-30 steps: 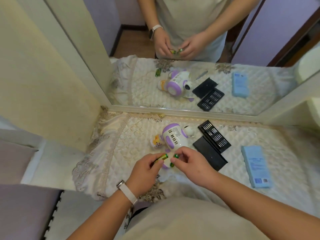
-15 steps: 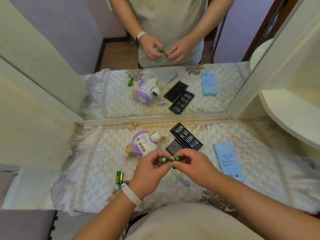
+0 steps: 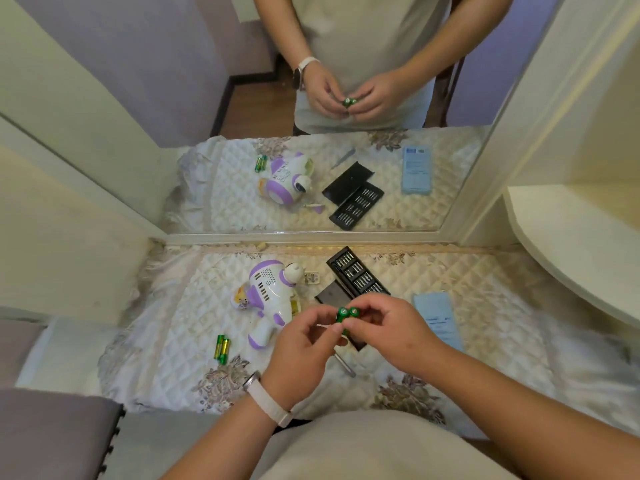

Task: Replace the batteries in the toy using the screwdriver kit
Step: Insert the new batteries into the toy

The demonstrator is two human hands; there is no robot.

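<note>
Cells (image 3: 347, 314) now side by side, ends up. Both hands (image 3: 304, 344) pinch them. Toy (image 3: 268, 299) lies left, nearer my left hand.

A quilted cream table cover (image 3: 450, 282) with embroidered floral patches lies over the surface and hangs in folds at its left edge. A large mirror (image 3: 346, 168) in a pale frame stands at the back of it, touching the cover's far border (the whole tabletop repeats in the glass). A light blue flat box (image 3: 437, 315) with printed text lies toward the right, well apart from the mirror. A curved cream shelf (image 3: 571, 244) juts in at the right. A grey cushioned seat (image 3: 52, 434) fills the lower left corner.
</note>
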